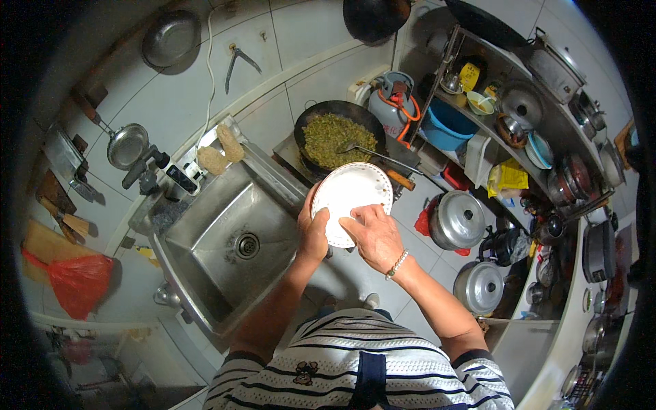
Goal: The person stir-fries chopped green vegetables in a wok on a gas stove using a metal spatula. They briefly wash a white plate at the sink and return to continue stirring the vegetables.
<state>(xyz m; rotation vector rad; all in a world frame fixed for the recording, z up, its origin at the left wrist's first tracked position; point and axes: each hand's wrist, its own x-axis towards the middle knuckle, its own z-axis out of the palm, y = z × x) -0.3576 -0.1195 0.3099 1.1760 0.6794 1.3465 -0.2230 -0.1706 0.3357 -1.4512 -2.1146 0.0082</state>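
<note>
A white round dish with a patterned rim [353, 184] is held in front of me, and small greenish-brown bits cling near its right edge. My left hand [313, 225] grips the dish at its left side, thumb over the rim. My right hand [375, 236] has its fingertips on the dish's inner surface; whether they pinch something is hidden. Beyond the dish, a dark wok [379, 123] holds chopped green food [333, 134]. A metal ladle [382, 154] with a wooden handle rests in it, its handle reaching over the wok's right side.
To the left is a stainless steel sink [215, 256]. A gas cylinder [392, 110] with an orange hose stands behind the wok. Lidded aluminium pots [457, 220] stand at the right, beside shelves [505, 138] full of bowls and pans. Two loofah-like scrubbers [212, 160] lie at the sink's back corner.
</note>
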